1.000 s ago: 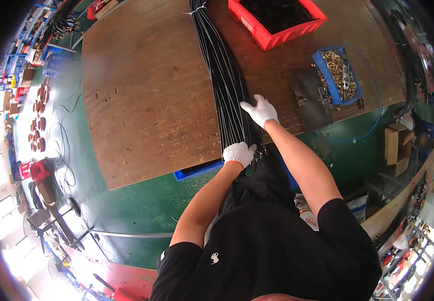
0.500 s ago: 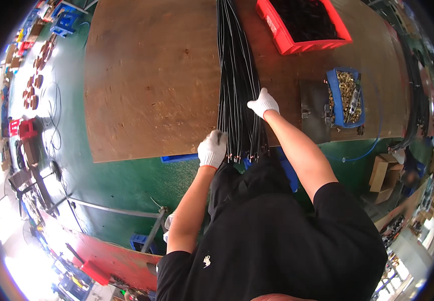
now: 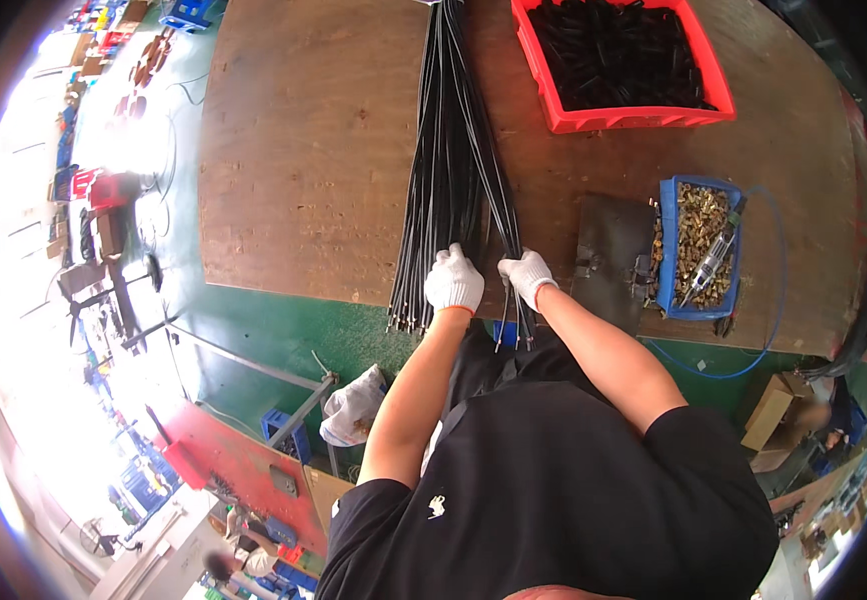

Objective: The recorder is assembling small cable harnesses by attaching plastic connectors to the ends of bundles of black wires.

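Note:
A long bundle of thin black cables point(image 3: 445, 150) runs down the brown wooden table, its metal-tipped ends fanned out over the near edge. My left hand point(image 3: 454, 280), in a white knit glove, is closed at the right side of the main bundle, fingers curled onto the cables. A few cables have been parted to the right, and my right hand point(image 3: 527, 277), also gloved, is closed around them near their ends. Their tips point(image 3: 515, 345) hang below that hand. A gap shows between the two groups.
A red bin point(image 3: 643, 120) of short black pieces sits at the far right. Nearer is a blue bin point(image 3: 666, 250) of brass-coloured fittings with a tool point(image 3: 713, 255) lying on top, beside a dark plate point(image 3: 613, 250). A white sack point(image 3: 353, 408) stands on the green floor.
My right hand has come down toward the table edge, and a few cables are now separated to the right. My left hand has shifted right, and the main bundle's ends spread leftward.

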Demonstrator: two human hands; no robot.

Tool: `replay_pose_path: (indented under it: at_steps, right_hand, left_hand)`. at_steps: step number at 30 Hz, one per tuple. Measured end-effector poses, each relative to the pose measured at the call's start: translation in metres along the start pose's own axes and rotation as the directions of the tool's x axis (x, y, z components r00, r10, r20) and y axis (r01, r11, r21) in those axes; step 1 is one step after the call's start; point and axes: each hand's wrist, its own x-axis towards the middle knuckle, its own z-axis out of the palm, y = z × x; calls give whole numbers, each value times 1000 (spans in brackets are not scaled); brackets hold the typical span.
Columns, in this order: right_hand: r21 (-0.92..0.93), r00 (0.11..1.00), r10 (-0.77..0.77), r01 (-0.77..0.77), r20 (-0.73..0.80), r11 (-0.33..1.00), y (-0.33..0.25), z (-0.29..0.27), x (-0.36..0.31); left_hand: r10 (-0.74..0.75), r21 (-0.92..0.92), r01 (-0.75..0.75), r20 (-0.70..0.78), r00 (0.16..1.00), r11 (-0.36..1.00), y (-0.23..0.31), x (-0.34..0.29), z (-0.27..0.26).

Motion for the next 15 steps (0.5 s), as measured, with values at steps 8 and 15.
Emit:
replay_pose_path:
  at_steps: [8,15]
  right_hand:
    - [234,973,-43,-12,228,972,-1,-19,-4]
    - [442,932,26,-196,361,875,3,-30,-12]
  left_hand:
    - [-246,-300,347,327,912,888,12,-3,28]
    - [-30,-662,315,404,914,680,9,-24,5]
